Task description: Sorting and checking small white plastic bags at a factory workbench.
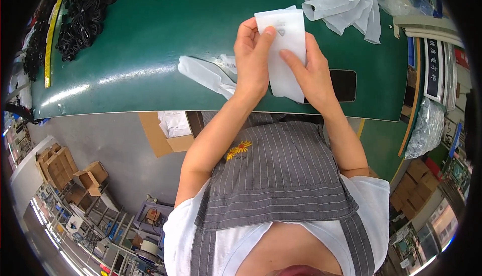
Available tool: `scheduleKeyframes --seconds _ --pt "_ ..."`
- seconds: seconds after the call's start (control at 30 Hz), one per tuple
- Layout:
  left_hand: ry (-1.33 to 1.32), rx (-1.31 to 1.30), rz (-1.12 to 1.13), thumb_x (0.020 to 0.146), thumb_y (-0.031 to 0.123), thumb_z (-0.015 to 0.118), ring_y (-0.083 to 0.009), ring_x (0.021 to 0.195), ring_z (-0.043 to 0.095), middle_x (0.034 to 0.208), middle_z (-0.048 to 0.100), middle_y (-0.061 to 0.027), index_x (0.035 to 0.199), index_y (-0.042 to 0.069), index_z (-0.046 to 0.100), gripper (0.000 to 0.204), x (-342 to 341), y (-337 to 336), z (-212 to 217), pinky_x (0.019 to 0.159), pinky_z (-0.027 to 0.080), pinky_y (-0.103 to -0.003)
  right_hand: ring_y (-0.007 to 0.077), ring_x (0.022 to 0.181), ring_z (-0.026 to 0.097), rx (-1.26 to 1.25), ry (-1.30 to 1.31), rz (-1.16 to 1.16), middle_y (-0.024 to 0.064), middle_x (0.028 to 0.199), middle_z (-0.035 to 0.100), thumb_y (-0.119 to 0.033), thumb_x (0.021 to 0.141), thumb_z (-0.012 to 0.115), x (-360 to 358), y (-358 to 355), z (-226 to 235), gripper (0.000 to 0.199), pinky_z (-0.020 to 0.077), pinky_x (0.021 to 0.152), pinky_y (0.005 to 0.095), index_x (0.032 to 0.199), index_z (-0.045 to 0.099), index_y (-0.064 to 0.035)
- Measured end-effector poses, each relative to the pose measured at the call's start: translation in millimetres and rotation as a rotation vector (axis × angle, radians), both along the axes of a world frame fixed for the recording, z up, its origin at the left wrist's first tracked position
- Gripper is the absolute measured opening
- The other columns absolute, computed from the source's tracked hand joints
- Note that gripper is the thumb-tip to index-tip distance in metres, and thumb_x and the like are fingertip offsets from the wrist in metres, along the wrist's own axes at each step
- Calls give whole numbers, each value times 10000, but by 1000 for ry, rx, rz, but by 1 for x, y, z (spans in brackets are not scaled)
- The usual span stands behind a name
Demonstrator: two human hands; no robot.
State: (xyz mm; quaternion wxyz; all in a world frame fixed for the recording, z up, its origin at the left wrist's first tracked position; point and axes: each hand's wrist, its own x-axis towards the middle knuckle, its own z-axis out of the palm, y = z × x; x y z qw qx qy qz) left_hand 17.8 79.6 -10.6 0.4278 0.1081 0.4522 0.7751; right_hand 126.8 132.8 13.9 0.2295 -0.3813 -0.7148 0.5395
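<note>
Head view looks down on a green table (150, 50), where both hands hold one white bag (285, 50) upright above the near edge. Left hand (252, 57) grips the bag's left side, thumb pressed on its front near the top, fingers curled behind. Right hand (314, 70) steadies the right side, with its forefinger laid flat across the front of the bag and the other fingers behind it. Both hands are closed on the bag, which hangs a little tilted, its lower end over a dark rectangle (344, 85) on the table.

Just left of the left wrist a second white bag (206, 75) lies flat on the table. A loose pile of white bags (341, 2) sits at the far right, well apart from the hands. A heap of black cables (83, 15) covers the far left corner. Below the table edge an open carton (165, 133) stands on the floor.
</note>
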Motion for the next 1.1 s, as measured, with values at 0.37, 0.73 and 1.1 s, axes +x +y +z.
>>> scheduleKeyframes --seconds 0.37,0.73,1.1 --pt "1607 -614 -304 769 182 698 -305 1022 523 1073 563 -143 1187 12 536 479 -56 -81 23 880 384 -411 146 784 589 -96 -100 137 92 922 626 -150 869 540 4 75 -21 301 470 722 295 1119 529 18" --pt "1165 -473 -114 787 116 661 -219 706 604 866 610 -68 939 57 609 171 -41 -38 -12 680 416 -337 347 920 580 99 -173 330 217 1012 602 -195 850 493 -25 68 -33 375 448 803 389 1163 489 12" --pt "1146 -589 -202 787 126 660 -310 712 583 845 606 -124 874 26 545 176 -35 -37 9 630 452 -379 197 850 589 78 -171 296 129 1025 601 -199 880 539 -23 65 -36 391 469 776 314 1227 485 -26"
